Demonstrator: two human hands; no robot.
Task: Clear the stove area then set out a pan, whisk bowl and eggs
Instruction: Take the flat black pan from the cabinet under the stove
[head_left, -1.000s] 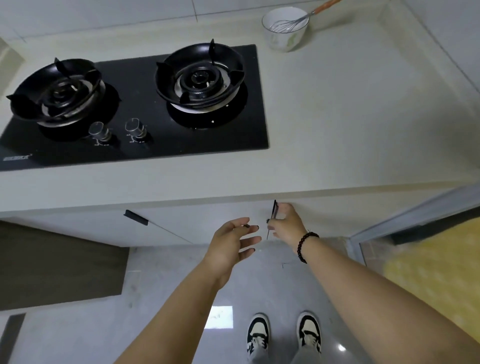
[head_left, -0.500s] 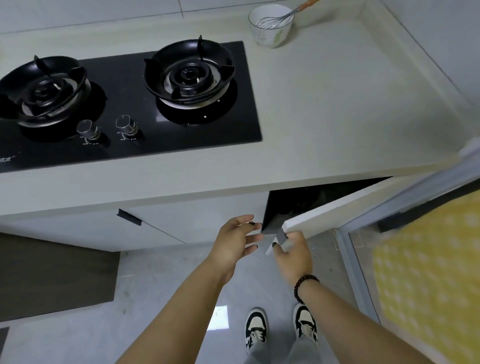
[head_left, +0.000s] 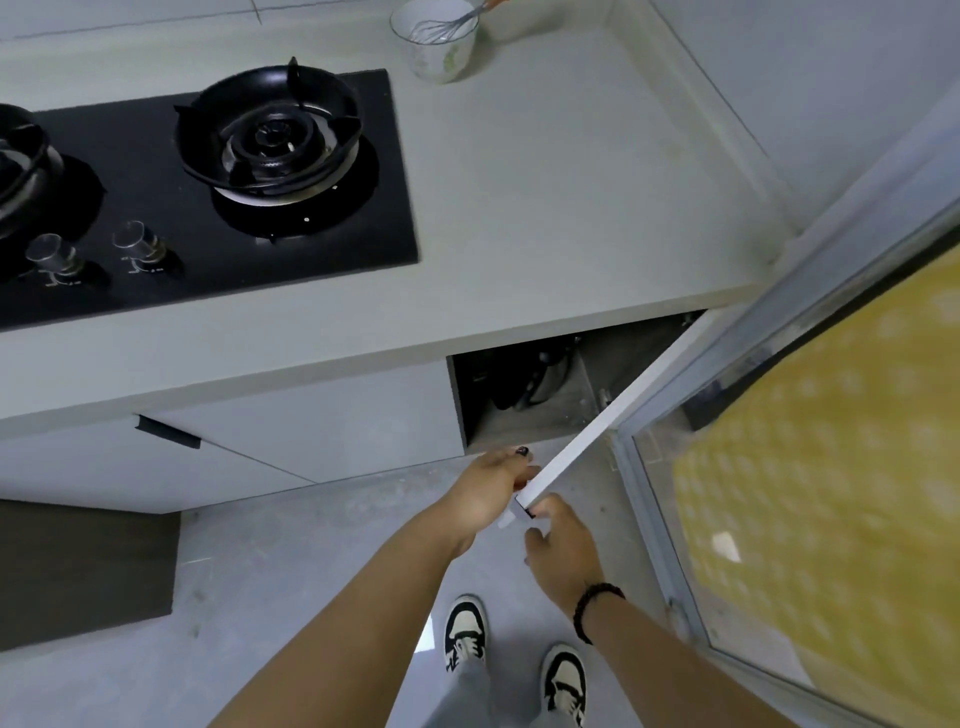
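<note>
Head view: a person stands at a pale stone table (head_left: 545, 171), both hands at the free end of a white cabinet door (head_left: 597, 431) swung open below the table's front edge. The left hand (head_left: 491, 480) rests against the door's inner side, its fingers hidden behind the door edge, so their state cannot be told. The right hand (head_left: 558, 540) holds the door's dark handle end, fingers curled on it; a black bead bracelet (head_left: 592, 608) circles that wrist. One white whisk bowl (head_left: 439, 44) with one wire whisk (head_left: 449, 26) stands near the table's far edge, well apart from both hands. A black glass stove (head_left: 156, 208) carries two burners and two knobs. No writing is readable.
</note>
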